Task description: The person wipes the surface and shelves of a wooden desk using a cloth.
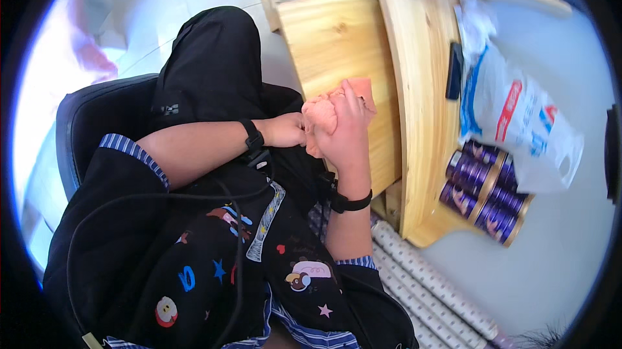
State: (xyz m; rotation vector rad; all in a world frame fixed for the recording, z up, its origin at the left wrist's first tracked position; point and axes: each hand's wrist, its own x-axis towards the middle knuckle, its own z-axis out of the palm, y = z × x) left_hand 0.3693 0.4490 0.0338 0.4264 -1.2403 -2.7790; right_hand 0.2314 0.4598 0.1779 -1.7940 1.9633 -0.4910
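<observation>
A bunched salmon-pink cloth point(320, 114) lies against a light wooden panel point(337, 35) in front of me. My right hand point(343, 125) is closed over the cloth, its fingers bent into the folds, and a flat corner of cloth shows beyond the fingertips. Close beside it, my left hand point(285, 131) is curled at the cloth's left edge with its fingertips mostly hidden; it appears to grip that edge. Both wrists wear black straps.
To the right, a wooden ledge point(424, 122) borders a pale surface holding a white plastic bag point(525, 116), several purple cans point(479, 193) and a dark flat object point(454, 70). Dotted rolls point(421, 284) lie at the lower right. A black cable point(155, 195) crosses my lap.
</observation>
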